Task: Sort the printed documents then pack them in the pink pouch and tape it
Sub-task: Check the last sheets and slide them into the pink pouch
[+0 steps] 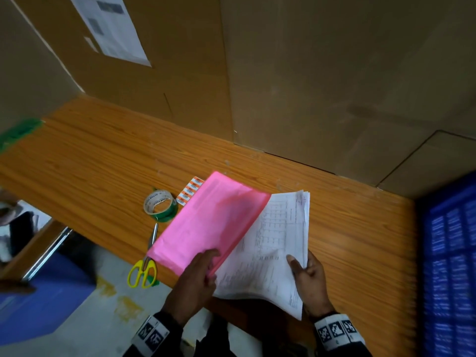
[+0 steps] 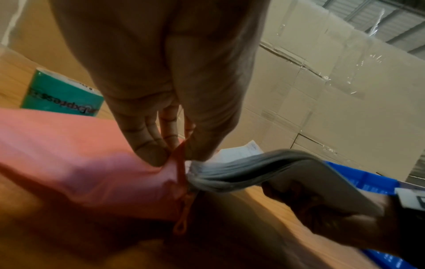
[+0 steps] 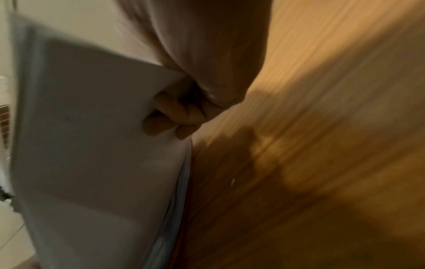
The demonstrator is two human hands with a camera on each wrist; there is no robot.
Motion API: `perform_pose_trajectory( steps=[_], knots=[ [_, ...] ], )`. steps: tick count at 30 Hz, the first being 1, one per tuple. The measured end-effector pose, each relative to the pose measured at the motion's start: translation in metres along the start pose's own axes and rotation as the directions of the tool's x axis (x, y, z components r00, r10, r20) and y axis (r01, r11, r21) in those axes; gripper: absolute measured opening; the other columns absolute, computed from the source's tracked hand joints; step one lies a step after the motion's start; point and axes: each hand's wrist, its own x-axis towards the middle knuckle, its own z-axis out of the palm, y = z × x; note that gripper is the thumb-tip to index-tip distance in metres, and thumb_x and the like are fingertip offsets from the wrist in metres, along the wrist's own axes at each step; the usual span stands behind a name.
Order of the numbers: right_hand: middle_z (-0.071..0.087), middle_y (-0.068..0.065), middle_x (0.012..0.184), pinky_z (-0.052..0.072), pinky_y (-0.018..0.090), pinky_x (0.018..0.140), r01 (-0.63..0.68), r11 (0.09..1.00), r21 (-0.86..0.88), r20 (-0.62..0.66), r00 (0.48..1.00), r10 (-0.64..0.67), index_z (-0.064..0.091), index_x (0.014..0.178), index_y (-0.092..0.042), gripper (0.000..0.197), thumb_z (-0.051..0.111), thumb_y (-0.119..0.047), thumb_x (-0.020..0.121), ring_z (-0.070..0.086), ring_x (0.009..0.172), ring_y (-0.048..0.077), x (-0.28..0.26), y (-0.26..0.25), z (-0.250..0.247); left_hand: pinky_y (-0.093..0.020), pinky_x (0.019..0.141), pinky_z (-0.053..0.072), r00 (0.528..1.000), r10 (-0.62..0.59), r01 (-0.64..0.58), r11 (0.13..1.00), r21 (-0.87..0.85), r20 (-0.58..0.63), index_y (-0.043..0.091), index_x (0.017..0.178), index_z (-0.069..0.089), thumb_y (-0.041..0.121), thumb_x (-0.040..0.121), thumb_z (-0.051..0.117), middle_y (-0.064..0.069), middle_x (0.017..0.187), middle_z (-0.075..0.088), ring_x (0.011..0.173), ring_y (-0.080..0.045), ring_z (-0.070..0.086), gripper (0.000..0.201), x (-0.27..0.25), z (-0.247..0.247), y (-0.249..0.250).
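Left hand (image 1: pixel 195 275) pinching the zip edge of the pink pouch (image 1: pixel 208 220), holding the mouth apart. Right hand (image 1: pixel 309 278) gripping the printed documents (image 1: pixel 273 243) by their outer edge, thumb on top, fingers curled beneath. Stack partly inside the pouch, a good half jutting out to its right, all held just above the desk (image 1: pixel 103 161).

Best done by keeping that mouth wide, squaring the sheets first, then feeding the stack in flat and straight; looks easy to snag corners on the zip (image 2: pixel 181 174) or buckle the bowed pages.

Left of the pouch: green tape roll (image 1: pixel 160 206), ready for sealing. Below the roll, yellow-handled scissors (image 1: pixel 144 266); orange labels (image 1: pixel 190 190) peeking from behind the pouch's far corner. Wood-grain desk, cardboard boxes (image 1: pixel 334 86) walling the far side, blue crate (image 1: pixel 448 266) to the pouch's right.
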Motion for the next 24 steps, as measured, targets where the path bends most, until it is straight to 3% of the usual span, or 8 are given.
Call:
perform_pose_trajectory(
  steps=[4, 6, 9, 12, 15, 17, 21, 24],
  knots=[
    [0.075, 0.007, 0.113, 0.056, 0.059, 0.092, -0.041, 0.995, 0.094, -0.061, 0.997, 0.047, 0.066, 0.125, -0.011, 0.029, 0.064, -0.008, 0.097, 0.071, 0.106, 0.032, -0.001, 0.008, 0.005, -0.013, 0.08, 0.041, 1.0, -0.015, 0.015, 1.0, 0.005, -0.007, 0.043, 0.134, 0.037, 0.004, 0.08, 0.064, 0.015, 0.106, 0.046, 0.093, 0.004, 0.051, 0.071, -0.006, -0.006, 0.008],
    [0.074, 0.011, 0.116, 0.056, 0.057, 0.093, -0.115, 0.982, 0.148, -0.043, 0.991, 0.123, 0.067, 0.124, -0.011, 0.028, 0.064, -0.009, 0.097, 0.07, 0.107, 0.034, -0.001, 0.009, 0.007, -0.015, 0.082, 0.042, 1.0, -0.021, 0.021, 1.0, -0.005, -0.009, 0.041, 0.14, 0.034, 0.004, 0.081, 0.062, 0.014, 0.109, 0.045, 0.094, 0.002, 0.05, 0.075, -0.01, -0.008, 0.013],
    [0.075, 0.015, 0.112, 0.057, 0.056, 0.091, -0.278, 0.946, 0.168, 0.11, 0.959, 0.262, 0.069, 0.12, -0.008, 0.03, 0.072, -0.013, 0.091, 0.072, 0.102, 0.037, -0.004, 0.007, 0.002, -0.024, 0.088, 0.046, 0.999, -0.045, 0.044, 0.998, -0.033, -0.015, 0.038, 0.143, 0.034, 0.006, 0.082, 0.059, 0.012, 0.121, 0.048, 0.106, -0.005, 0.052, 0.074, -0.012, -0.009, 0.012],
    [0.074, 0.016, 0.114, 0.059, 0.045, 0.086, -0.393, 0.91, 0.13, 0.333, 0.882, 0.333, 0.069, 0.119, -0.007, 0.032, 0.075, -0.012, 0.088, 0.072, 0.104, 0.035, -0.007, -0.002, -0.011, -0.022, 0.089, 0.045, 0.998, -0.064, 0.063, 0.998, -0.029, -0.022, 0.039, 0.141, 0.036, 0.006, 0.083, 0.062, 0.014, 0.12, 0.05, 0.105, -0.002, 0.052, 0.072, -0.013, -0.007, 0.011],
    [0.072, -0.001, 0.125, 0.048, 0.047, 0.106, -0.284, 0.957, -0.065, 0.381, 0.879, 0.287, 0.066, 0.129, -0.019, 0.05, 0.084, -0.024, 0.082, 0.067, 0.118, 0.021, -0.001, 0.005, -0.018, -0.016, 0.084, 0.042, 0.997, -0.08, 0.08, 0.996, -0.039, -0.004, 0.036, 0.138, 0.041, 0.001, 0.076, 0.062, 0.013, 0.112, 0.051, 0.095, 0.005, 0.05, 0.074, -0.012, -0.004, 0.013],
    [0.073, -0.008, 0.12, 0.049, 0.045, 0.107, -0.175, 0.971, -0.163, 0.348, 0.911, 0.222, 0.067, 0.126, -0.02, 0.044, 0.082, -0.018, 0.084, 0.068, 0.115, 0.013, 0.001, 0.009, -0.013, -0.015, 0.084, 0.042, 0.996, -0.086, 0.086, 0.996, -0.019, 0.009, 0.031, 0.138, 0.046, 0.0, 0.074, 0.062, 0.014, 0.112, 0.052, 0.092, 0.009, 0.049, 0.073, -0.01, -0.002, 0.012],
    [0.077, 0.002, 0.108, 0.053, 0.051, 0.1, -0.169, 0.975, -0.144, 0.261, 0.944, 0.202, 0.07, 0.117, -0.011, 0.031, 0.073, -0.003, 0.088, 0.072, 0.104, 0.022, 0.003, 0.01, -0.007, -0.024, 0.094, 0.045, 0.996, -0.072, 0.068, 0.996, 0.065, 0.05, 0.022, 0.14, 0.05, 0.002, 0.077, 0.054, 0.011, 0.119, 0.048, 0.103, -0.008, 0.055, 0.066, -0.003, 0.002, 0.006],
    [0.076, 0.012, 0.108, 0.055, 0.055, 0.096, -0.196, 0.98, -0.021, 0.224, 0.955, 0.195, 0.068, 0.119, 0.0, 0.042, 0.076, -0.009, 0.079, 0.073, 0.102, 0.033, -0.001, 0.012, -0.013, -0.023, 0.091, 0.045, 0.994, 0.015, -0.024, 0.996, 0.083, 0.11, 0.018, 0.142, 0.049, 0.006, 0.077, 0.042, 0.016, 0.108, 0.041, 0.096, -0.007, 0.049, 0.067, 0.005, 0.002, 0.013]
  ],
)
